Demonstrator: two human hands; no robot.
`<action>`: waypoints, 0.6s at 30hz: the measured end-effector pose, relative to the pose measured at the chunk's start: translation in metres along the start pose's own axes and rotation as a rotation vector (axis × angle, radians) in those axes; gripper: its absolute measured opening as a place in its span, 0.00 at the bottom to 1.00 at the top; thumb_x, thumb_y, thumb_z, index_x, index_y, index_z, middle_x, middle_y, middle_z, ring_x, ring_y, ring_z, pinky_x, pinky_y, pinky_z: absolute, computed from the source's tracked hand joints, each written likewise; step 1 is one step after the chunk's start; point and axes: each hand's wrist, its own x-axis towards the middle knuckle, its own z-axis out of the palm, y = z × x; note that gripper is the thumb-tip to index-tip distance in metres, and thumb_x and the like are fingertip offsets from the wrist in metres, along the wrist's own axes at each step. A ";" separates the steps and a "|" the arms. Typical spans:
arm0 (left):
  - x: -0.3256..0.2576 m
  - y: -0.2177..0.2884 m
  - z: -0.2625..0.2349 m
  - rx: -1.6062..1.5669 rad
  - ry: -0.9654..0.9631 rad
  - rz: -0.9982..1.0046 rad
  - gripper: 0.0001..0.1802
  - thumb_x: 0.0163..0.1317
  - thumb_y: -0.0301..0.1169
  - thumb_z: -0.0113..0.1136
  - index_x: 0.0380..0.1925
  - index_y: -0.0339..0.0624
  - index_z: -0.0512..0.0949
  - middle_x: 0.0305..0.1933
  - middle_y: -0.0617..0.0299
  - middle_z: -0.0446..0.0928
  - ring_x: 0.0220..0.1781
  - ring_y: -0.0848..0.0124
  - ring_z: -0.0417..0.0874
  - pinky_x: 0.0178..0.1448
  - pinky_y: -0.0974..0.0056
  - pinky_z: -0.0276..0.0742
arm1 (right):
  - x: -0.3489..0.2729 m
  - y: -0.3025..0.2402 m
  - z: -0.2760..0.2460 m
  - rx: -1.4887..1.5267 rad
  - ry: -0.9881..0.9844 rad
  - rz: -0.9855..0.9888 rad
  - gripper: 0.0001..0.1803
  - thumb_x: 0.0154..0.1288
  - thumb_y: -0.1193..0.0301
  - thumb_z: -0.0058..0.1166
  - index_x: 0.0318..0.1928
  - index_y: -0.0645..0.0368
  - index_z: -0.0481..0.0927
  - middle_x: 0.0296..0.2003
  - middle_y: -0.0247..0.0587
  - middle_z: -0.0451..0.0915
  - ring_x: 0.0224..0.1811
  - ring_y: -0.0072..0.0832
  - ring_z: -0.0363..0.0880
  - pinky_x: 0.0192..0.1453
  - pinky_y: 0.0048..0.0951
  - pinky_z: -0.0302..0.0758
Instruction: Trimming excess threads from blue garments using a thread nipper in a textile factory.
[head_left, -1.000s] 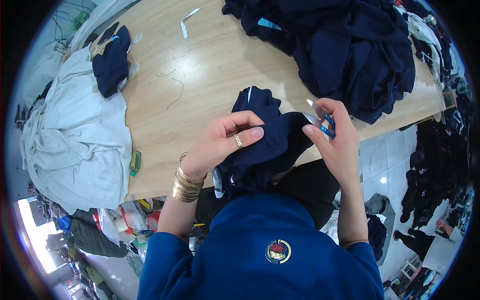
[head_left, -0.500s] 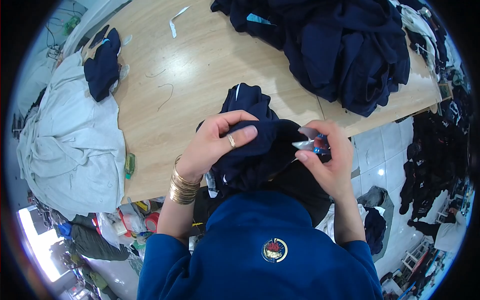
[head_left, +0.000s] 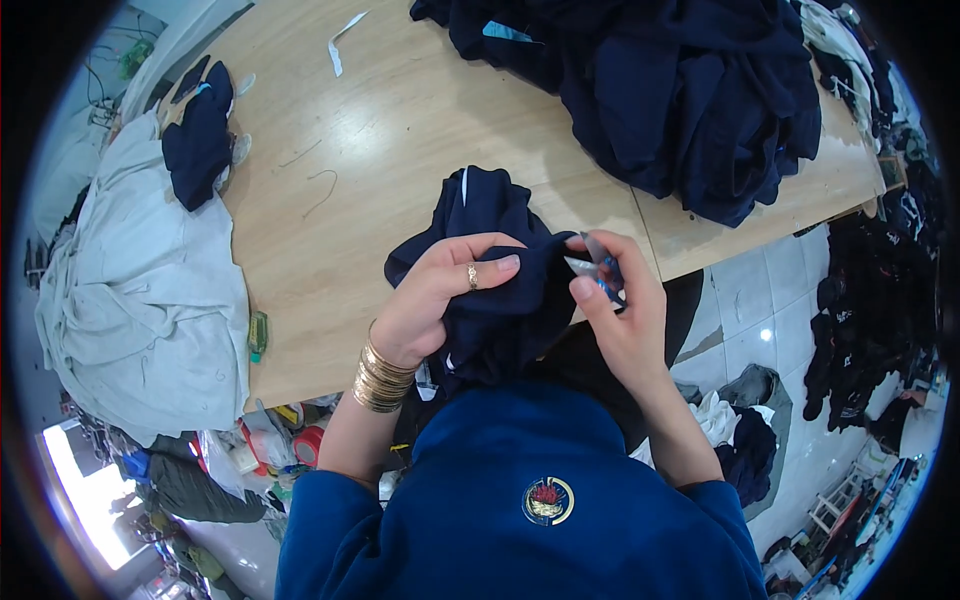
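Note:
A bunched navy garment [head_left: 490,325] lies over the table's near edge, partly in front of my body. My left hand [head_left: 440,290] pinches a fold of it between thumb and fingers. On its right side, my right hand [head_left: 625,300] is closed around small blue-handled thread snips [head_left: 598,270]. The two pointed metal blades stand apart and face left, close by the garment's raised edge. My right fingertips reach that same edge; whether they grip the cloth I cannot tell. A thin white strip [head_left: 464,187] shows on the garment's far part.
A large navy garment heap [head_left: 690,110] covers the wooden table's [head_left: 350,210] far right. White cloth [head_left: 140,290] drapes over its left side, with a small navy piece [head_left: 197,140] on top. A green object [head_left: 259,336] lies at the left edge. Loose threads [head_left: 322,190] lie mid-table.
My right hand has moved left with the snips, bringing the blades nearer to the garment's edge. My left hand keeps its pinch, and the garment has shifted slightly left.

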 end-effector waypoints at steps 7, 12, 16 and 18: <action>0.008 -0.017 -0.004 -0.203 -0.082 0.096 0.14 0.63 0.25 0.54 0.48 0.35 0.73 0.42 0.60 0.79 0.43 0.76 0.80 0.50 0.73 0.76 | 0.022 -0.007 0.001 0.656 -0.243 0.281 0.17 0.69 0.66 0.46 0.52 0.64 0.72 0.46 0.36 0.75 0.50 0.18 0.69 0.58 0.21 0.63; 0.008 -0.015 0.002 -0.203 -0.037 0.151 0.14 0.64 0.25 0.53 0.50 0.35 0.72 0.44 0.61 0.78 0.43 0.76 0.80 0.52 0.71 0.76 | 0.017 -0.011 0.001 0.569 -0.152 0.181 0.18 0.67 0.67 0.50 0.54 0.62 0.70 0.44 0.35 0.75 0.44 0.17 0.70 0.53 0.20 0.65; 0.009 -0.014 0.004 -0.130 -0.010 0.188 0.14 0.64 0.25 0.53 0.49 0.35 0.73 0.43 0.61 0.78 0.43 0.76 0.80 0.52 0.71 0.76 | 0.008 -0.014 -0.002 0.287 0.004 0.015 0.18 0.63 0.71 0.55 0.53 0.60 0.71 0.34 0.32 0.72 0.30 0.15 0.65 0.34 0.17 0.65; 0.009 -0.014 0.004 -0.117 -0.004 0.202 0.13 0.64 0.25 0.53 0.49 0.35 0.73 0.43 0.61 0.78 0.44 0.76 0.80 0.52 0.71 0.76 | 0.006 -0.018 -0.006 0.191 0.030 -0.012 0.17 0.62 0.71 0.56 0.50 0.60 0.73 0.32 0.33 0.73 0.29 0.16 0.67 0.33 0.18 0.65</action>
